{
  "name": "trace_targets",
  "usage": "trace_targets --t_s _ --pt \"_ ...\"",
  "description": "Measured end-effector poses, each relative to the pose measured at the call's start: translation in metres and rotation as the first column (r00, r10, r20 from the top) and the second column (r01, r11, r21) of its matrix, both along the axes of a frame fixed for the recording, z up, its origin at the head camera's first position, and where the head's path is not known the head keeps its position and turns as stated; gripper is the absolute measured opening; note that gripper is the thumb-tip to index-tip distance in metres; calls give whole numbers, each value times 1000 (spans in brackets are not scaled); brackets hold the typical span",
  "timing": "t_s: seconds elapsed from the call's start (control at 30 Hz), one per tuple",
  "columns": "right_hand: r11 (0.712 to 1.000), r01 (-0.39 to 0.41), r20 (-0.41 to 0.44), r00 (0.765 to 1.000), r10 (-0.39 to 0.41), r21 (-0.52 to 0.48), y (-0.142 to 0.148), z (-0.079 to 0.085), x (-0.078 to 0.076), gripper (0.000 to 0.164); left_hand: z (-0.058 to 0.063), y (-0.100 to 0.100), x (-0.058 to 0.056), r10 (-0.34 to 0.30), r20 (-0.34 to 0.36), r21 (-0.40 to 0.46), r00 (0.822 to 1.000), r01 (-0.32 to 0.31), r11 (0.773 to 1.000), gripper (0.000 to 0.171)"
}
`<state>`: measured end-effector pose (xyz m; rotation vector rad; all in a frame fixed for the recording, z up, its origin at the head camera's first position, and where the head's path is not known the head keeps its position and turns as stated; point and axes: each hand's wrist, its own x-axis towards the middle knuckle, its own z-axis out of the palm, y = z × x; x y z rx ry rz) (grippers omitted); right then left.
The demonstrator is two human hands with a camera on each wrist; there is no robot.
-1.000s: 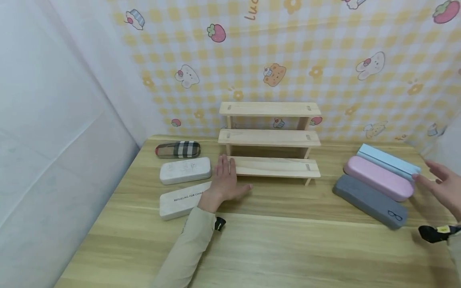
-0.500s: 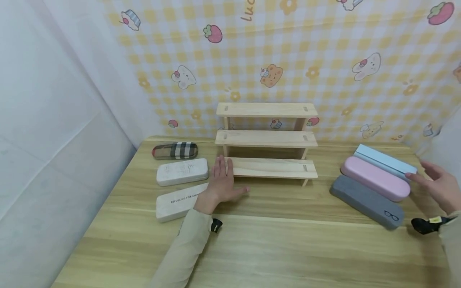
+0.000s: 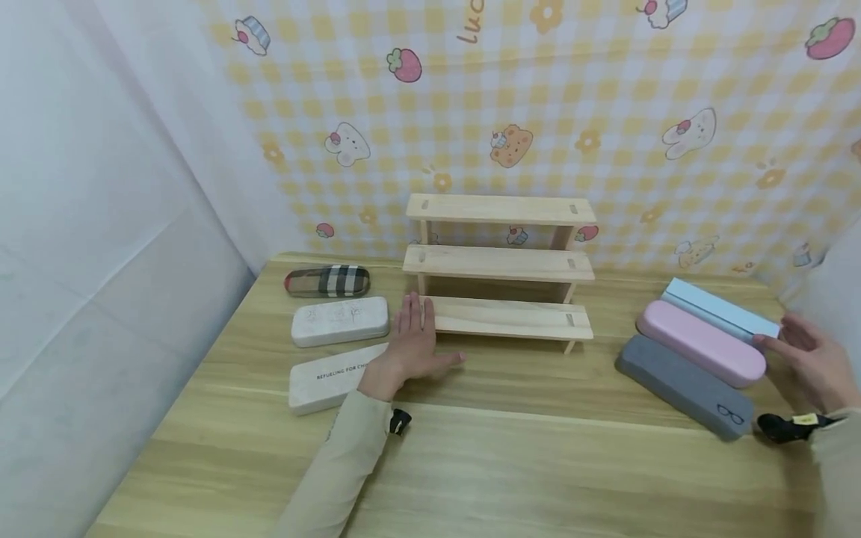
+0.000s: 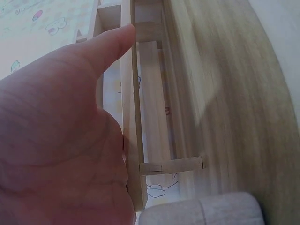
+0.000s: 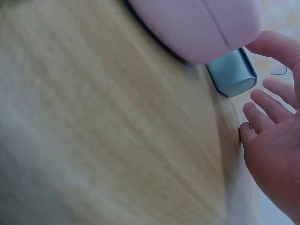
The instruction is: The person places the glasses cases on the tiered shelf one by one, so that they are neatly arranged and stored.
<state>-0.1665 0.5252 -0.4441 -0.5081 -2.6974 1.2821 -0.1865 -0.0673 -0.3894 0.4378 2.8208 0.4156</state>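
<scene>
In the head view my left hand (image 3: 409,353) lies with straight fingers on the left end of the lowest step of a three-tier wooden shelf (image 3: 498,261). Its thumb points right. At far right, my right hand (image 3: 815,364) is at the near end of a light blue glasses case (image 3: 720,310), fingers spread, thumb by the case's edge. The right wrist view has the blue case's end (image 5: 234,77) between thumb and fingers, which do not close round it; whether the thumb touches it, I cannot tell. Beside it lie a pink glasses case (image 3: 701,342) and a grey one (image 3: 682,385).
Left of the shelf lie a plaid case (image 3: 329,281), a white case (image 3: 341,321) and a white case with lettering (image 3: 332,379), partly behind my left hand. All stand on a wooden table (image 3: 511,463). A checked cloth (image 3: 457,97) hangs behind.
My right hand has moved slightly left, closer to the end of the light blue case. The left hand stays on the lowest step. The head view has shifted slightly.
</scene>
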Motion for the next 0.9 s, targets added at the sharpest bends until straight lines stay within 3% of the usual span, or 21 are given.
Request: trace_targets --t_s 0.13,0.37,0.5,0.6,0.67,0.73,0.9 --pt "1000 -17 -11 1000 17 -18 -1 -3 0 88 0 -1 3 5 13 12 1000 -5 1000 112" --pt "988 -144 -55 988 147 58 -4 -4 0 82 1 -3 5 0 10 20 1000 -1 1000 112" --pt "976 -207 -108 971 213 68 0 -7 -3 53 -2 -3 2 -3 4 -5 1000 3 1000 115" --pt "979 -195 -105 974 200 55 6 -11 -1 48 1 1 2 -19 1 -19 1000 19 1000 115" --pt "987 -156 -74 985 158 35 9 -13 0 64 4 4 3 -29 1 -14 1000 29 999 115" --pt "992 -119 -45 992 120 37 11 -14 0 70 7 5 3 -31 3 -12 1000 31 999 115" --pt "980 -156 -14 987 159 126 8 -12 -8 73 7 4 3 -3 20 -26 1000 4 1000 115"
